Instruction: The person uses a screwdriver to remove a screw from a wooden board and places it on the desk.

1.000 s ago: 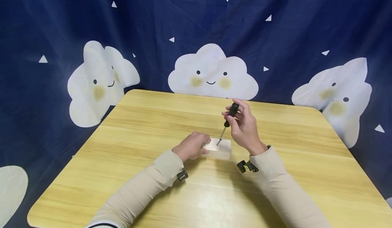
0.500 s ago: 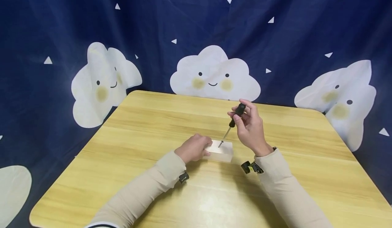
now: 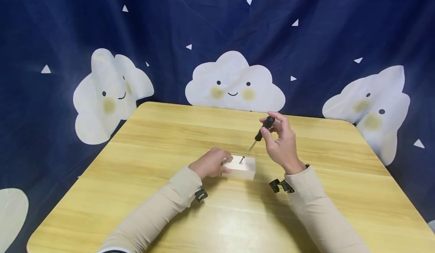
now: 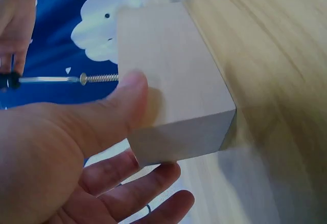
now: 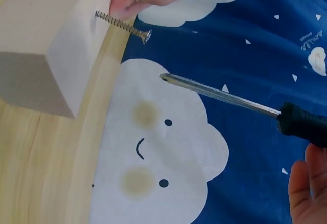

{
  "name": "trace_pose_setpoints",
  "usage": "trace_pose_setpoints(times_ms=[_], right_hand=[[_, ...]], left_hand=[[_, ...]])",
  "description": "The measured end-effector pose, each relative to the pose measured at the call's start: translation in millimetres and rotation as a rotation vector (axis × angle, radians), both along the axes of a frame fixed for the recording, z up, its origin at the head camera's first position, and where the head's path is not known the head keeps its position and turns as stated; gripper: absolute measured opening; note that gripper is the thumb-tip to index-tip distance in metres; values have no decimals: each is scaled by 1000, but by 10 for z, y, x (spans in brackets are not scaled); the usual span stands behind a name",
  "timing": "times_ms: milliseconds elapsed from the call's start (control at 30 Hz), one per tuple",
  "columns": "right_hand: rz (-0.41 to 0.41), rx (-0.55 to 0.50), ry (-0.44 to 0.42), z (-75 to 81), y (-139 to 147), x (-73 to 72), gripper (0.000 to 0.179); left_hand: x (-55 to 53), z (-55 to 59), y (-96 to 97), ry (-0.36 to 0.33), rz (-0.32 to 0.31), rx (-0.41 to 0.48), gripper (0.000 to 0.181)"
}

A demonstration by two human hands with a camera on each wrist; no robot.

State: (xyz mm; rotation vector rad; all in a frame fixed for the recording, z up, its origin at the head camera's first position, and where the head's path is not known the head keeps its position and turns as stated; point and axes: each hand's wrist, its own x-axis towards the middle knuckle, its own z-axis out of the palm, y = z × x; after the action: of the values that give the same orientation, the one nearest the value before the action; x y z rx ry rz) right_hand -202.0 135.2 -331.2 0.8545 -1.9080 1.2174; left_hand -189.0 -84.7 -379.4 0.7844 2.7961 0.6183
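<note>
A pale wooden block lies on the table, its left end gripped by my left hand between thumb and fingers. From its top face a metal screw sticks up, leaning slightly, with most of the threaded shank exposed. My right hand holds a screwdriver by its black handle. The shaft slants down toward the block, and the right wrist view shows its tip apart from the screw head. In the left wrist view my thumb presses the block's side near the screw.
The wood-grain table has rounded corners. Behind it hangs a dark blue curtain printed with white clouds and small triangles. A dark wrist camera is strapped at the left cuff, another camera at the right.
The screwdriver's tip has come off the screw head, as my right hand moved up and to the right. My left hand still holds the block in place. The head view has shifted slightly.
</note>
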Motion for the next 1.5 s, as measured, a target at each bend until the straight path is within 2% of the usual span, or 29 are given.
trace_pose_setpoints(times_ms=[100, 267, 400, 567, 800, 933, 1033, 1267, 1367, 1500], right_hand=[[-6, -11, -24, -17, 41, 8, 48], [-59, -20, -59, -93, 131, 18, 51], [-87, -28, -65, -147, 201, 37, 51], [-90, -50, -63, -197, 268, 68, 50], [-92, -64, -59, -253, 312, 85, 50], [-107, -54, -57, -258, 327, 79, 50], [-118, -49, -63, -238, 324, 98, 52], [-130, 4, -74, -65, 252, 292, 48], [-100, 41, -74, -107, 267, 290, 41], [-12, 76, -56, -302, 337, 197, 35]], left_hand=[[-3, 18, 0, -4, 1, 1, 30], [9, 61, 100, 87, -11, 42, 42], [6, 68, 222, 121, -13, 118, 44], [-26, 44, 330, 128, -33, 169, 38], [-63, 32, 368, 200, -89, 146, 8], [-61, 65, 371, 201, -78, 166, 5], [-65, 105, 353, 188, -63, 198, 5], [-96, 145, 157, 197, -4, 209, 7], [-97, 142, 45, 218, 21, 221, 6], [-84, 135, -105, 259, 62, 239, 4]])
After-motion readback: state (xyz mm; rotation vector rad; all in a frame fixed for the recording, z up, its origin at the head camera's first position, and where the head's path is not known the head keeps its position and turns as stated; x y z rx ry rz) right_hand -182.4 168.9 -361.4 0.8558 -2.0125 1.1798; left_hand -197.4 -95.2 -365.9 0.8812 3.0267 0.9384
